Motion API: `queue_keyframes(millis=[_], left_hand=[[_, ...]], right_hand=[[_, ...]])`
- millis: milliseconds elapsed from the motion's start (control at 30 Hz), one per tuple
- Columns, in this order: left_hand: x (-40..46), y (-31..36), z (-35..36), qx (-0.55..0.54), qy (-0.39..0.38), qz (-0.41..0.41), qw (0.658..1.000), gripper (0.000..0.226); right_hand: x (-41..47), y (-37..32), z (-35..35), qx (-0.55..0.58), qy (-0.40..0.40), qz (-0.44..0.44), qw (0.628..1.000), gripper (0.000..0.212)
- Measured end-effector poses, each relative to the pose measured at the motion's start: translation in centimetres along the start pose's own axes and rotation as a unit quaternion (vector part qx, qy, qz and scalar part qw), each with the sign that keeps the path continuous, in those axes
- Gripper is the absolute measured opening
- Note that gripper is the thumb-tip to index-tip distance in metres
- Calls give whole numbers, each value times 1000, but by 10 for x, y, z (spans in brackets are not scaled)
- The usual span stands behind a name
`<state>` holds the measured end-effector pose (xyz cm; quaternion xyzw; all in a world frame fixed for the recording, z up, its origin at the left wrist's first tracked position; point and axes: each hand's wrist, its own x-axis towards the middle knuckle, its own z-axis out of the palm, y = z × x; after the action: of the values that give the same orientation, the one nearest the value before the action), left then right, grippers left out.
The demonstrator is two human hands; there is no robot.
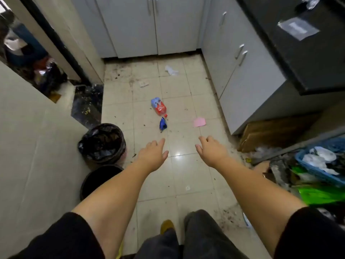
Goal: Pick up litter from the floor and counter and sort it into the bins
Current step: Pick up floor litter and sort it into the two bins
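Both arms are stretched out over the floor (186,171), left hand (153,154) and right hand (211,152) both open with fingers spread, holding nothing. Mid-floor ahead lie a crushed red-label bottle (159,106), a blue wrapper (163,124) just beside its cap and a pink paper (199,122). White tissue (171,70) sits near the cabinets (149,25). Two black bins (102,143) stand along the left wall.
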<state>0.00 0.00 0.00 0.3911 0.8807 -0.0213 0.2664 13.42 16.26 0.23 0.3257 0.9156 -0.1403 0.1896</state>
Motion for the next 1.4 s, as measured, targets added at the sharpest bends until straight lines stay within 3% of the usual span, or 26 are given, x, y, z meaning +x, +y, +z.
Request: queue_keyframes(millis=[200,500,700,867,1200,1400], left_hand=[[49,2,-19,-10,-31,-10,999,57],[203,35,-70,-49,-40,-58,996,57],[314,30,-50,-83,-58,-94,990,55],[416,-5,27,-88,-70,-118,987,53],[624,-102,260,-53,-55,-129,989,54],[694,-124,356,-59,-7,-169,984,60]], right_hand=[[51,23,-17,-5,-20,9,1000,46],[206,91,-71,-35,-54,-16,998,44],[321,130,-59,-48,-104,-12,993,44],[421,141,23,-48,-111,-2,993,45],[619,160,294,-35,-106,34,993,51],[690,189,384,-4,-71,62,996,50]])
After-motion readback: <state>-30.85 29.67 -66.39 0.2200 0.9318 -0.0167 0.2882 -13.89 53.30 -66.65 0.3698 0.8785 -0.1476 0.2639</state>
